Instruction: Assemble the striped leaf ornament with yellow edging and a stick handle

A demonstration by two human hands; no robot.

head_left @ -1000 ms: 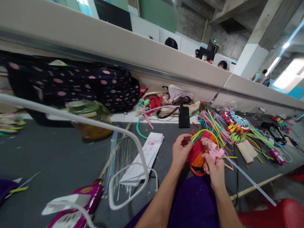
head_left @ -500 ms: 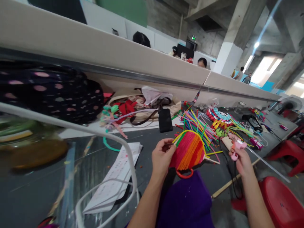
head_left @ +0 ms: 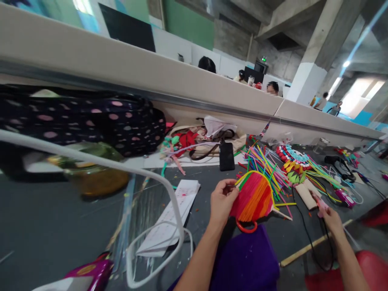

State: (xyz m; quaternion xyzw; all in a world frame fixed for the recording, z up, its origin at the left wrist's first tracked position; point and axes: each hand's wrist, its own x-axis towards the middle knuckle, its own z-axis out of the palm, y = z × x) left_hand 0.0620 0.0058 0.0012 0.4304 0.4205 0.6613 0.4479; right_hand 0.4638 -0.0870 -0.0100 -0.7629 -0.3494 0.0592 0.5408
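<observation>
Pinching the left edge of a fan-shaped weave of red, orange and pink sticks (head_left: 254,199), the left hand (head_left: 222,202) holds it upright above the purple lap (head_left: 247,258), fingers closed narrow on its rim. An orange ring (head_left: 246,227) hangs at the weave's lower edge. The right hand (head_left: 331,218) is stretched out well to the right over the grey table (head_left: 54,226), curled around what seems to be a pink glue gun (head_left: 320,205), though motion blur makes the grip hard to read. Just behind the weave lies a spread of loose coloured sticks (head_left: 266,163), and beside them a black phone (head_left: 226,156). A folded white paper (head_left: 172,218) lies left of the left hand, near a white cable loop (head_left: 169,190). A dark polka-dot bag (head_left: 91,121) sits against the beige partition (head_left: 182,87).
</observation>
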